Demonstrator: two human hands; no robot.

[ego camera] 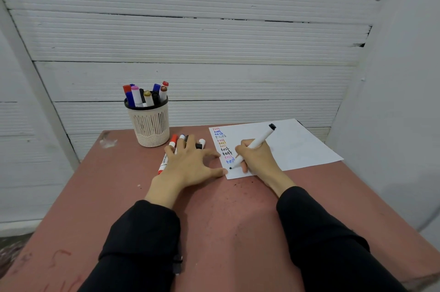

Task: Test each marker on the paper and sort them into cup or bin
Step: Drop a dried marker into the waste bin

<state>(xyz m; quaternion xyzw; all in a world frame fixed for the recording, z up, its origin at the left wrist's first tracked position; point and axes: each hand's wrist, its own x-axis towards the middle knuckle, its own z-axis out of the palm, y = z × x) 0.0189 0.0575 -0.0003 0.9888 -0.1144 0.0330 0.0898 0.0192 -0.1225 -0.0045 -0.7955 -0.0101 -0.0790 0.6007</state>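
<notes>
A white sheet of paper lies on the reddish table, with a column of coloured "test" words down its left side. My right hand grips a white marker with a black end, its tip touching the paper near the bottom left corner. My left hand lies flat with spread fingers, thumb and forefinger pressing the paper's left edge. Under and beside that hand lie loose markers, red, blue and black capped. A cream mesh cup behind holds several markers.
The table is small, with its edges close on the left and right. White panelled walls stand right behind the cup and to the right of the paper. No bin shows in this view.
</notes>
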